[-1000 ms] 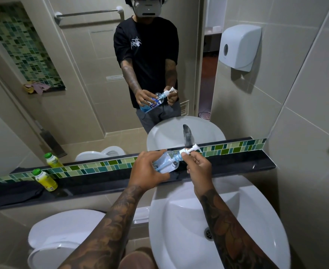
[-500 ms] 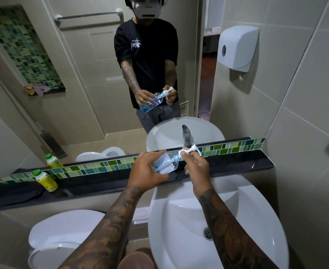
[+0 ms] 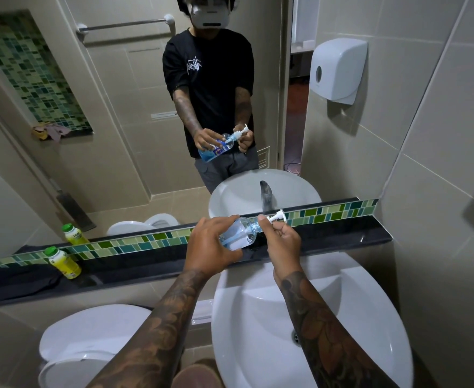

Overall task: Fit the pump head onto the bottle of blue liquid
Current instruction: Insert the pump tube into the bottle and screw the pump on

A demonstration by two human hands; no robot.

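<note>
A clear bottle of blue liquid [image 3: 240,236] is tilted, neck pointing right, above the black ledge. My left hand [image 3: 210,246] wraps around its body. The white pump head [image 3: 277,217] sits at the bottle's neck, its nozzle sticking up to the right. My right hand [image 3: 282,240] pinches the pump's collar with thumb and fingers. The mirror reflection shows the same bottle [image 3: 219,148] with blue liquid pooled at its low end.
A white sink [image 3: 356,317] lies below my hands, its tap hidden behind them. A black ledge [image 3: 342,233] runs under the mirror, with a yellow green-capped bottle [image 3: 63,263] at left. A toilet [image 3: 90,340] is lower left; a paper dispenser [image 3: 338,70] hangs on the right wall.
The bottle and both hands have stayed in nearly the same place; my right-hand fingers have shifted slightly on the pump collar.
</note>
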